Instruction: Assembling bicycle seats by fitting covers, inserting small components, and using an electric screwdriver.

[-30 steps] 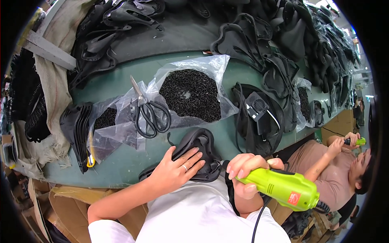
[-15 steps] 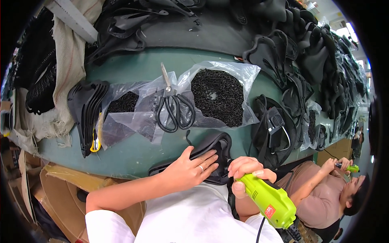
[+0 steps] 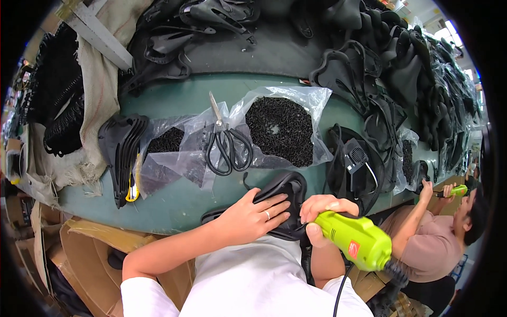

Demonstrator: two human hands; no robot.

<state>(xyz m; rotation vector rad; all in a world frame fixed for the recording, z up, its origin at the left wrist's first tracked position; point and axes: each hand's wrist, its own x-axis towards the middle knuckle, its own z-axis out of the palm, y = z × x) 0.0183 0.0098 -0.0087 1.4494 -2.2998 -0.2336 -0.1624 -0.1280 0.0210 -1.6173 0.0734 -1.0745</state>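
Observation:
A black bicycle saddle [image 3: 289, 189] lies tilted at the table's near edge, against my body, its hollow underside facing up. My left hand [image 3: 259, 214], a ring on one finger, grips it, fingers reaching over into the hollow. My right hand [image 3: 322, 211] is closed round the front of a lime-green electric screwdriver [image 3: 359, 240], its cord trailing down. The tool's tip is hidden behind my fingers at the saddle's right side. Just beyond lie scissors [image 3: 224, 140] with black handles and an open clear bag [image 3: 319, 113] of small black screws [image 3: 277, 132].
On the left are stacked black saddle parts [image 3: 124, 145], a yellow cutter [image 3: 133, 187] and a second screw bag [image 3: 166, 140]. A small fan-like device [image 3: 358, 158] sits at right. Saddles [image 3: 343, 71] are piled at the back. A cardboard box [image 3: 84, 248] stands below left; a co-worker [image 3: 422, 232] sits at right.
The whole view has shifted slightly. My right hand and the screwdriver have swung up a little, the tool lying flatter. My left hand stays on the saddle.

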